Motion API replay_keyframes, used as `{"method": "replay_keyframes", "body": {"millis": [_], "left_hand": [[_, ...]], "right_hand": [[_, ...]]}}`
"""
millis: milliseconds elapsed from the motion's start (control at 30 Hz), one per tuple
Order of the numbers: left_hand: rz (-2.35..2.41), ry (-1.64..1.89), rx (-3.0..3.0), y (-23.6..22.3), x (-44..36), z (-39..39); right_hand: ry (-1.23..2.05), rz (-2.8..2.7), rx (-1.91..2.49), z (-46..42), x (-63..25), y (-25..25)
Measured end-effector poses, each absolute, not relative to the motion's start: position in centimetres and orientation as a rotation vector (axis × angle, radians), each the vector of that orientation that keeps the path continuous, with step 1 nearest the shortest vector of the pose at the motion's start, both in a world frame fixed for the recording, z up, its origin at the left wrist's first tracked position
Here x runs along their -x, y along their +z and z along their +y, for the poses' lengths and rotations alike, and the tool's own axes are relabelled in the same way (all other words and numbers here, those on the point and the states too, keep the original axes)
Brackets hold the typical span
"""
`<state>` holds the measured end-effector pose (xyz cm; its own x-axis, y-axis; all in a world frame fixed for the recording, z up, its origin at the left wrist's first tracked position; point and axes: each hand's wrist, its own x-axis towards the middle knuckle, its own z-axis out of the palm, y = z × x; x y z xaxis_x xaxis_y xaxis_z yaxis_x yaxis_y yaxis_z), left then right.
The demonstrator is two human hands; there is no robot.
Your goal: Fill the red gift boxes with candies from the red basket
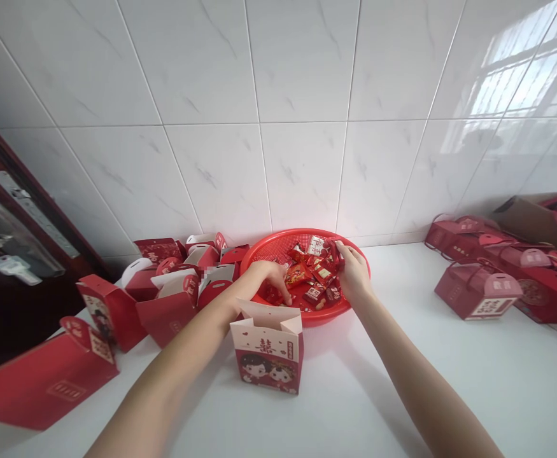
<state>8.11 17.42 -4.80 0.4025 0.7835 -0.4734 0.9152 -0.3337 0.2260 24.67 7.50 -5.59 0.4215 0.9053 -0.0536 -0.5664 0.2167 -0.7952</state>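
Note:
A red plastic basket (307, 316) stands against the tiled wall with several wrapped sweets (323, 272) and a few loose peanuts in it. My left hand (277, 277) reaches down inside its left part, fingers loosely apart among the sweets, some of them hidden. At the right rim, my right hand (353, 272) pinches a small red sweet packet (338, 256). Just in front of the basket, an upright red and cream gift box (268, 356) has its top open and two cartoon figures on its front. My left forearm passes beside it.
Several red gift boxes with open tops (168, 312) crowd the left side of the white table (345, 394). Closed gift boxes (479, 289) are grouped at the right, near a brown carton (531, 219). A dark door with keys (15, 267) stands at far left.

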Motion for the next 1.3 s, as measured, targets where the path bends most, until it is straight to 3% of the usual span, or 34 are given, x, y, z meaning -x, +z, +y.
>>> {"method": "replay_keyframes", "body": {"millis": [233,1000,1300], "left_hand": [[1.344,-0.561,-2.077,-5.6,-8.2,17.0],[1.286,-0.463,-2.135,-5.5,-8.3,16.4],[1.324,-0.245,-2.140,-6.1,-7.9,17.3]], "right_hand": [[1.077,-0.491,0.841,7.6,-24.8,-5.9],[1.080,-0.490,0.876,7.5,-24.8,-5.8],[1.087,-0.482,0.858,7.4,-24.7,-5.7]]}}
